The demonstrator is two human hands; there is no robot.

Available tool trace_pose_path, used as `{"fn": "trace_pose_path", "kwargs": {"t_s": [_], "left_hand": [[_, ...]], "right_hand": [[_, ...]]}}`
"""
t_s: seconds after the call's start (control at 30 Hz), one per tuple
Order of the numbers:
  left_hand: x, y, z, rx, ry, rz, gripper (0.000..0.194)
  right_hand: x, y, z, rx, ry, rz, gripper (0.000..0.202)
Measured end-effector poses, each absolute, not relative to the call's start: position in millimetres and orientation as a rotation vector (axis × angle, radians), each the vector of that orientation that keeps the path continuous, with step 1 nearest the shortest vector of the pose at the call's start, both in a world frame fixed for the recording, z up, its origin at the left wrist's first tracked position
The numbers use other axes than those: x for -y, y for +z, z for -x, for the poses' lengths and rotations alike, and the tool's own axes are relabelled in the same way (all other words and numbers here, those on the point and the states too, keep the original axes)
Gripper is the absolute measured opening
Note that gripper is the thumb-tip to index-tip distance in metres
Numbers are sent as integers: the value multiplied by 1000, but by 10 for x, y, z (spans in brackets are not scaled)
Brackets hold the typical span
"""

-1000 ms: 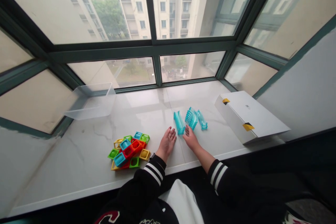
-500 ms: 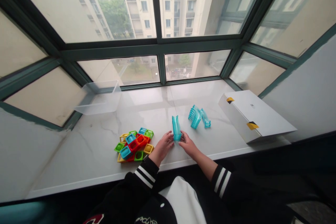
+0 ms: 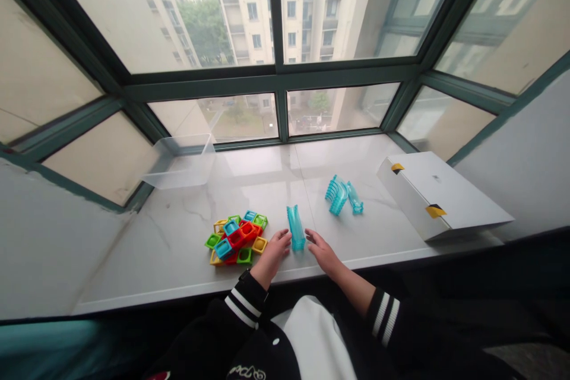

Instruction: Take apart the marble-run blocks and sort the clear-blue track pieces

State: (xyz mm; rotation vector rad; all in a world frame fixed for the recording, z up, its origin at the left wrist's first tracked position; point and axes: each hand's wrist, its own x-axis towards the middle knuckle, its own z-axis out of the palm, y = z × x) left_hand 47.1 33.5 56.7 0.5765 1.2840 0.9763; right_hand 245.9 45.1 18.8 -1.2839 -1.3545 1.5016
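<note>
A translucent teal plastic track piece, trough-shaped, lies lengthwise on the white sill between my hands. My left hand is at its left side, fingers loosely extended and very close to it; whether they touch it I cannot tell. On the other side my right hand is apart from the piece, its fingers spread with nothing in them. Up and to the right lie a curved teal track piece and a smaller teal track piece. A pile of red, blue, green and yellow square blocks sits left of my left hand.
A clear plastic bin stands at the back left against the window frame. On the right rests a white box with yellow-and-black tabs. The marble-patterned sill ends at a front edge near my body.
The track piece now lies lower and nearer to me on the sill. My right hand has come away from it, and my left hand has loosened. The camera view has shifted slightly left.
</note>
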Motion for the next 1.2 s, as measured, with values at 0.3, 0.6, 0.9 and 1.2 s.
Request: {"fn": "trace_pose_path", "kwargs": {"t_s": [0.3,0.6,0.9,1.2], "left_hand": [[-541,630,-566,-1358,1099,-692,52],[-568,547,-474,-1416,1145,-709,44],[-617,487,-499,-1408,1090,-623,33],[-684,545,-492,-1387,1203,-573,34]], "right_hand": [[-495,518,-2306,1470,1350,1223,52],[-452,678,-2344,1690,1316,1120,52],[-1676,1343,-3229,1361,624,1525,67],[-2439,1139,-3510,1112,1351,1791,91]]}}
